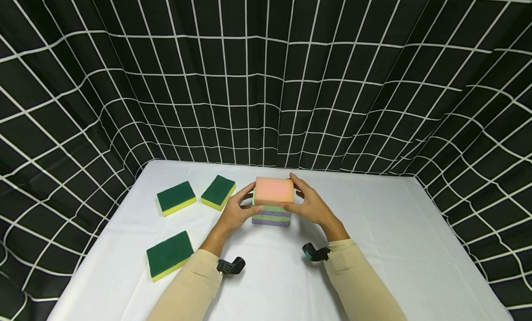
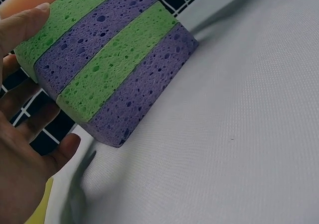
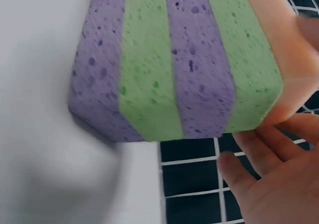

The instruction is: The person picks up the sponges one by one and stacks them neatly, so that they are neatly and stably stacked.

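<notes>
A stack of sponges stands on the white table, with purple and green layers alternating below a peach-orange sponge on top. The lowest purple sponge lies on the cloth, and a green sponge sits directly beneath the orange one. My left hand holds the orange sponge at its left end, thumb at the front lower edge beside the green layer. At the opposite end my right hand grips the same sponge, thumb in front and fingers along the side and back.
Three green-and-yellow scouring sponges lie left of the stack: one at the back left, another close behind my left hand, and a third beside my left forearm. A black grid-patterned curtain surrounds the back and sides of the white-covered table.
</notes>
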The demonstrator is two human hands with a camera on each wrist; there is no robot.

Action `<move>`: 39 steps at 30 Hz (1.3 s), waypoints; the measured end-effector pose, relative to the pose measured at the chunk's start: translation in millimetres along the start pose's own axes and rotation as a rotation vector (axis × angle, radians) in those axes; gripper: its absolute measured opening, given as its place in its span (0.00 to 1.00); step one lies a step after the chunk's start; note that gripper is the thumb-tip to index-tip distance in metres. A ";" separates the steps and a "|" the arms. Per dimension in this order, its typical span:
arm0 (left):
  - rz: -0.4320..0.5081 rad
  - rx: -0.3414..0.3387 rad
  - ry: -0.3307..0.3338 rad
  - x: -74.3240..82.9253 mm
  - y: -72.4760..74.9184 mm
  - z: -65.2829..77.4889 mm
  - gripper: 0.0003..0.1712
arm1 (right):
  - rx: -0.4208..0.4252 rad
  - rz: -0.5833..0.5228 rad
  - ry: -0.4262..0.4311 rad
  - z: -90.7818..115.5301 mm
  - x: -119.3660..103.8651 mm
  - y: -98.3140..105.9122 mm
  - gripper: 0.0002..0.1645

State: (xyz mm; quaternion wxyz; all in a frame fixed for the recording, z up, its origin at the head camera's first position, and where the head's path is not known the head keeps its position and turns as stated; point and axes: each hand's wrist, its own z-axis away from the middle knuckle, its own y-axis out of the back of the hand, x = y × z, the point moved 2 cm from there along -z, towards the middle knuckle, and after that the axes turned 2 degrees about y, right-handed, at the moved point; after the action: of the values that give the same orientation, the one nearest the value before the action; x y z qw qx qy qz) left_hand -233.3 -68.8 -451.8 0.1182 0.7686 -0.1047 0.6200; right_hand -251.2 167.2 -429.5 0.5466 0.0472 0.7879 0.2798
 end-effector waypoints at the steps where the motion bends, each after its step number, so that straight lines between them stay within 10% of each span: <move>1: 0.000 0.000 -0.001 -0.3 0.1 -0.1 0.42 | 0.025 -0.039 0.011 1.2 0.8 -1.4 0.52; 11: 0.007 0.011 -0.020 -0.8 0.0 2.6 0.41 | 0.295 -0.290 0.107 21.1 -21.3 -17.9 0.32; 25: -0.092 0.131 -0.127 31.9 15.3 25.1 0.39 | 0.335 -0.255 0.098 29.0 -17.5 -21.6 0.26; 34: -0.239 0.318 -0.199 39.6 69.0 67.1 0.37 | 0.319 -0.277 0.153 22.6 -19.7 -17.6 0.24; 39: -0.424 0.458 -0.116 25.0 110.6 103.7 0.36 | 0.315 -0.268 0.172 19.5 -19.8 -16.3 0.26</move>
State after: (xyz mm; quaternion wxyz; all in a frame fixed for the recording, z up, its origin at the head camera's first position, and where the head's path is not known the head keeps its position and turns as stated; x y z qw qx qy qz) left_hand -165.8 -206.5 -442.7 0.0626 0.8140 0.1934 0.5441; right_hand -222.2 153.6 -425.8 0.4957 0.0028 0.8647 0.0808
